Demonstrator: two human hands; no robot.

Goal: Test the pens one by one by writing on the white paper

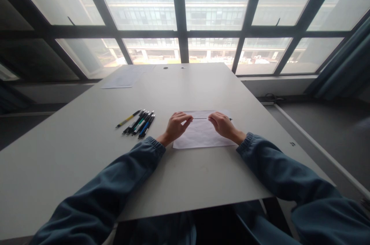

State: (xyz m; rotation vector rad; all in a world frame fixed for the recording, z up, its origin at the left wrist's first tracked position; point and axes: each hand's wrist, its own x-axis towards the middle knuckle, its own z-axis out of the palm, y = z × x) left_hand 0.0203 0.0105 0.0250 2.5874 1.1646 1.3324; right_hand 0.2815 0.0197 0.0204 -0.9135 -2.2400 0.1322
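Observation:
A white sheet of paper (202, 135) lies on the grey table (86, 152) in front of me. Over it, my left hand (177, 124) and my right hand (222, 124) each pinch one end of a thin dark rod, probably a pen refill (200, 118), held level between them. A dark tip shows just past my right hand. Both hands have their fingers curled together. To the left of my left hand lies a row of several pens (140, 122), one yellow, the others dark, blue and green.
More white sheets (123, 79) lie at the far left of the table, near two small dark holes (165, 68). Large windows (179, 13) stand behind the table. The table's right edge drops to a grey floor with a cable (273, 97).

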